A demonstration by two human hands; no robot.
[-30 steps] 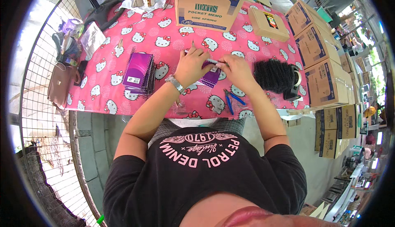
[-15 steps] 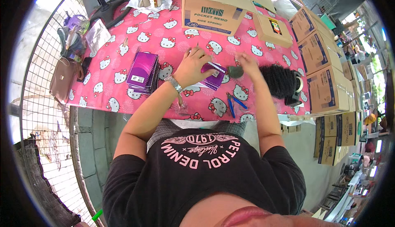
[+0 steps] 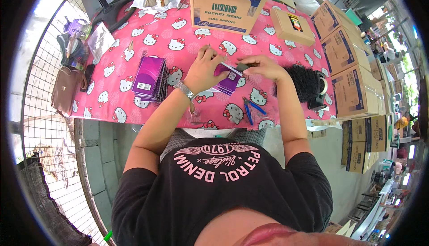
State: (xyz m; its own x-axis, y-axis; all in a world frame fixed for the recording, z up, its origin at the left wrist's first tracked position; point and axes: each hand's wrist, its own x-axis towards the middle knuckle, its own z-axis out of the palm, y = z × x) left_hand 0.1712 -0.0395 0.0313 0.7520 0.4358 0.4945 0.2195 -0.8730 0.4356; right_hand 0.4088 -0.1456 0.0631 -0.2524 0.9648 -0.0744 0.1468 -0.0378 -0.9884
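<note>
A small purple notebook (image 3: 229, 83) with a row of punched holes lies in front of me on the table. My left hand (image 3: 204, 71) grips its upper left part, thumb on the cover. My right hand (image 3: 264, 68) is at its right edge, fingers closed on a small dark green piece (image 3: 242, 67), partly hidden by them. To the left stands a stack of purple spiral notebooks (image 3: 149, 77). Blue-handled pliers (image 3: 251, 110) lie nearer me. On the right is a heap of black spiral coils (image 3: 298, 83).
A pink patterned cloth (image 3: 174, 24) covers the table. An open carton (image 3: 223, 10) stands at the back, beside a smaller flat box (image 3: 292, 26). A tape dispenser (image 3: 318, 95) sits at the right edge, with stacked cartons (image 3: 353, 89) beyond. A brown bag (image 3: 67, 89) hangs at the left.
My right hand has moved left and in to the notebook's edge, bringing the dark green piece with it. My left hand stays on the notebook. The whole view has shifted slightly.
</note>
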